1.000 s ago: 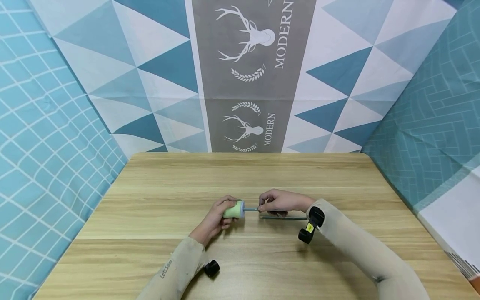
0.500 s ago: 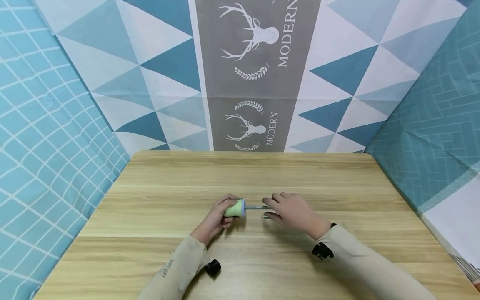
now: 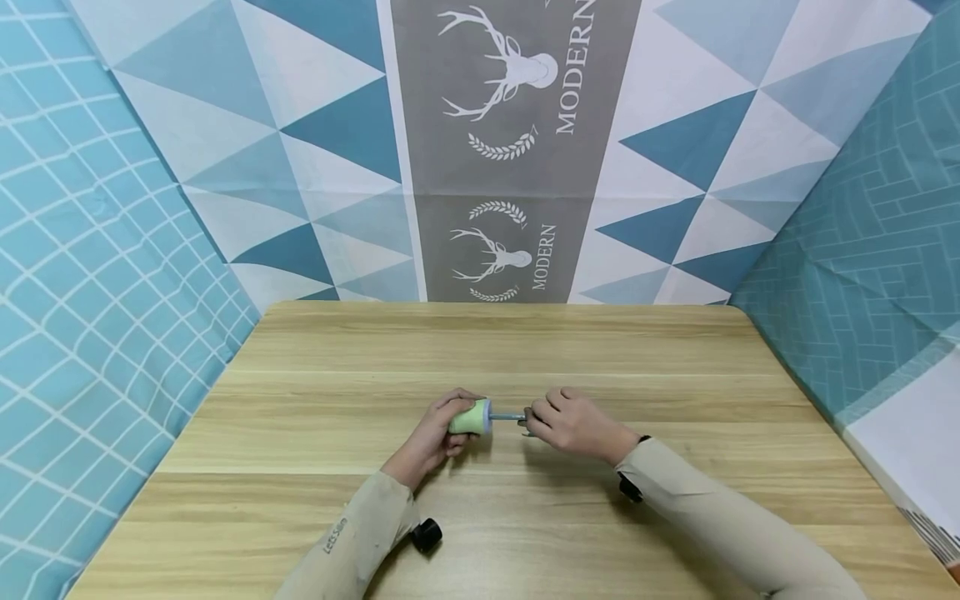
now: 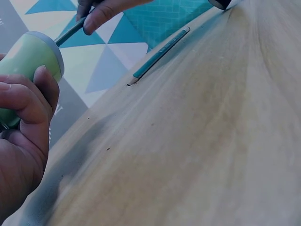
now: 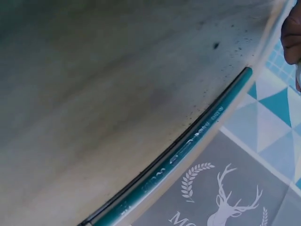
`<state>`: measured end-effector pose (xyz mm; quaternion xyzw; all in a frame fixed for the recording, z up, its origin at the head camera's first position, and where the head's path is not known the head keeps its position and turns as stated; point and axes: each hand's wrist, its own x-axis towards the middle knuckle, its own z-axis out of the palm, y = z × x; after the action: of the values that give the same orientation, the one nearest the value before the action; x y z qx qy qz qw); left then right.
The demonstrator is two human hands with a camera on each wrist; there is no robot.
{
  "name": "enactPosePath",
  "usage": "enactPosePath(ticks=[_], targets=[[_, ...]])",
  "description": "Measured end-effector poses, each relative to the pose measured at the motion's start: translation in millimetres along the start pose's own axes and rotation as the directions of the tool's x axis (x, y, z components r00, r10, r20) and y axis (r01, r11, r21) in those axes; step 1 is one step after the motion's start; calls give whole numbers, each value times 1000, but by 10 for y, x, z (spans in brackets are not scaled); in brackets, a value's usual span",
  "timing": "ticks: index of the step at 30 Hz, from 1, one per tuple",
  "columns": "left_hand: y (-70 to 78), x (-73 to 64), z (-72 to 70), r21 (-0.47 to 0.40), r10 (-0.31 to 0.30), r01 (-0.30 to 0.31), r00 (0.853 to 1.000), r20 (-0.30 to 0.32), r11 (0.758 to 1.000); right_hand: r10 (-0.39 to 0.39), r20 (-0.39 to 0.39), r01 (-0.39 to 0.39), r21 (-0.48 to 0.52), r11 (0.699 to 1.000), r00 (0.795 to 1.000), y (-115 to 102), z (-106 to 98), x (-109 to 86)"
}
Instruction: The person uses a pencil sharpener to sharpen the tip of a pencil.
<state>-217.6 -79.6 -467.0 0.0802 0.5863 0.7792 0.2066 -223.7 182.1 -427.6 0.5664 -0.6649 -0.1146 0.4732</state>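
My left hand grips a light green cylindrical pencil sharpener with a pale blue rim, held on its side above the table. A slim teal pencil runs from the sharpener's rim end to my right hand, whose fingers pinch its far part. The tip inside the sharpener is hidden. Below my right hand, a second teal pencil lies on the table; its pointed wooden end shows in the left wrist view. Up close in the right wrist view, this lying pencil bears pale printed lettering.
Both hands work over the middle of a wooden table. Small dark specks dot its surface. Behind it hangs a patterned cloth with deer heads and triangles; blue cloths hang at the sides.
My right hand loosened its fingers from the pencil, rolled over, and now pinches it again with the fingers curled. My left hand keeps the sharpener in place. The head view shifted slightly.
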Motion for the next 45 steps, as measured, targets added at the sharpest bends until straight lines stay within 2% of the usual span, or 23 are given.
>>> enactPosePath(ticks=[5, 10, 15, 17, 18, 20, 21, 24, 28, 32, 35, 40, 45], targets=[[7, -3, -8, 0, -3, 3, 1000, -1, 1000, -68, 28, 68, 6, 998, 997, 18, 3, 35], [14, -7, -10, -8, -2, 2, 1000, -4, 1000, -69, 73, 63, 92, 994, 995, 40, 8, 62], [15, -8, -4, -15, -3, 3, 1000, -12, 1000, -18, 104, -6, 228, 974, 994, 47, 39, 75], [15, -6, -1, -15, -3, 2, 1000, -16, 1000, 25, 118, -61, 318, 946, 993, 49, 47, 85], [15, -5, 0, -15, -2, 2, 1000, -19, 1000, 50, 131, -96, 372, 923, 990, 50, 49, 90], [12, -3, 1, -13, -2, 1, 1000, -25, 1000, 107, 176, -181, 483, 857, 979, 55, 48, 99], [12, -3, 1, -12, 0, -1, 1000, -25, 1000, 133, 205, -225, 539, 811, 970, 59, 45, 102], [8, 3, -4, -13, 2, -2, 1000, -28, 1000, 193, 317, -363, 673, 645, 929, 77, 33, 118], [3, 8, -10, -19, 3, -3, 1000, -31, 1000, 224, 472, -522, 754, 398, 852, 117, 14, 147], [0, 7, -9, -20, 2, -3, 999, -33, 1000, 228, 614, -652, 740, 167, 755, 161, 5, 171], [3, 2, -2, -17, 1, -2, 999, -35, 1000, 224, 691, -714, 700, 34, 688, 183, 25, 160], [6, -2, -6, -14, 1, -1, 1000, -26, 1000, 191, 780, -766, 624, -155, 597, 214, 65, 138], [-2, 5, -9, -11, 3, -3, 1000, -22, 1000, 118, 853, -796, 518, -313, 509, 251, 80, 137]])
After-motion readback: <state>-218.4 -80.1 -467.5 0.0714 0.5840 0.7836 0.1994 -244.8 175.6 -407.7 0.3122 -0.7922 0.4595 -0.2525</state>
